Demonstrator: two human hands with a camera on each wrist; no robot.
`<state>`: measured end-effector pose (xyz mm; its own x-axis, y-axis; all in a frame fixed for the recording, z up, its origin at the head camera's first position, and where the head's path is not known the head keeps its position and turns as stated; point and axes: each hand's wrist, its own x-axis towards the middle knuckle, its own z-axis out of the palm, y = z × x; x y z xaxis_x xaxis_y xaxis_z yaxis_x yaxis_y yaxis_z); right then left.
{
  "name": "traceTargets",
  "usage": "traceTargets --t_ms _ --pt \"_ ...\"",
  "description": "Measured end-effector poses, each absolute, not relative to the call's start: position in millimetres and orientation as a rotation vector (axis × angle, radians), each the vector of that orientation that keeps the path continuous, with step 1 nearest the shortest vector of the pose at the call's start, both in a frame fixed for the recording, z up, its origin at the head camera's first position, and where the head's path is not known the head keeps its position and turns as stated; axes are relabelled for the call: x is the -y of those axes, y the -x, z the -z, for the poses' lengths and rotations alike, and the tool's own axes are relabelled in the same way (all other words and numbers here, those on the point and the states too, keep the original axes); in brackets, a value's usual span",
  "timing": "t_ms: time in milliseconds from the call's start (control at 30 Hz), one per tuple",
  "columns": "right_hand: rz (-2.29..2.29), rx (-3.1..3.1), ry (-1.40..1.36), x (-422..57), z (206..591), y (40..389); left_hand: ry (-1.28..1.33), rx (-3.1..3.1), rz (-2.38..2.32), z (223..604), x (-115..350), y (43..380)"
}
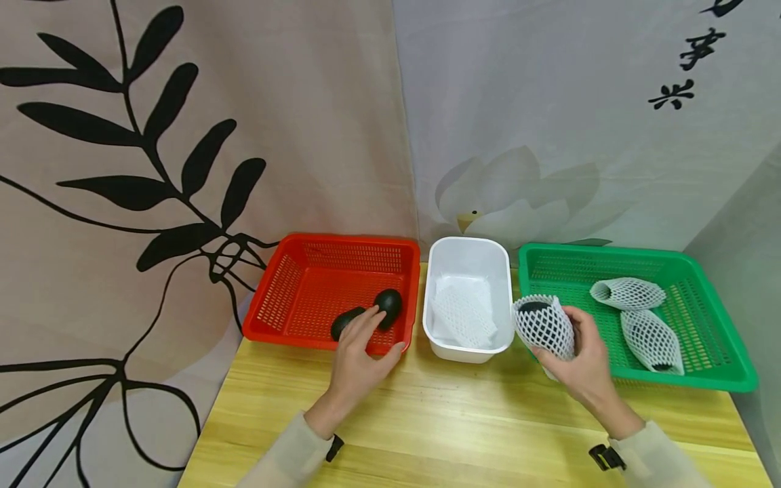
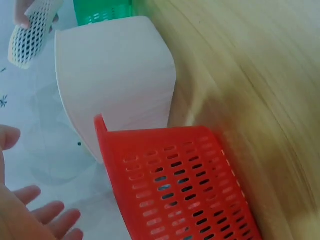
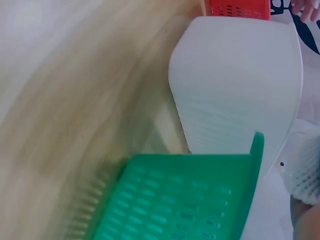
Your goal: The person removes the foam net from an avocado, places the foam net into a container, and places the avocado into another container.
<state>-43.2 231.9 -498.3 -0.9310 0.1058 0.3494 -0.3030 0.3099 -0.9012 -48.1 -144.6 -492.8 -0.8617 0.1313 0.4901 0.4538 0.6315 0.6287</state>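
In the head view my left hand (image 1: 360,362) is over the front of the red basket (image 1: 342,238), its fingers extended. Two dark avocados, a left one (image 1: 345,324) and a right one (image 1: 388,308), lie in that basket by the fingertips; whether they touch I cannot tell. My right hand (image 1: 586,359) grips a white foam net (image 1: 552,332) with a dark avocado showing in its opening, above the left front corner of the green basket (image 1: 610,252). Two netted fruits, an upper one (image 1: 631,293) and a lower one (image 1: 653,342), lie inside the green basket.
Between the baskets stands a white tub (image 1: 468,245) with flat foam netting (image 1: 464,315) in it. All three containers stand on a wooden table (image 1: 451,420), along a printed cloth backdrop (image 1: 342,122).
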Motion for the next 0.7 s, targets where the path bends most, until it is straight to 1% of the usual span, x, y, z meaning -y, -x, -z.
traceTargets --t_ms 233,700 --pt "-1.716 2.138 -0.353 -225 507 33 0.526 2.504 1.260 495 139 42" --pt "-1.528 2.205 -0.649 -217 530 18 0.798 2.367 1.309 506 120 31"
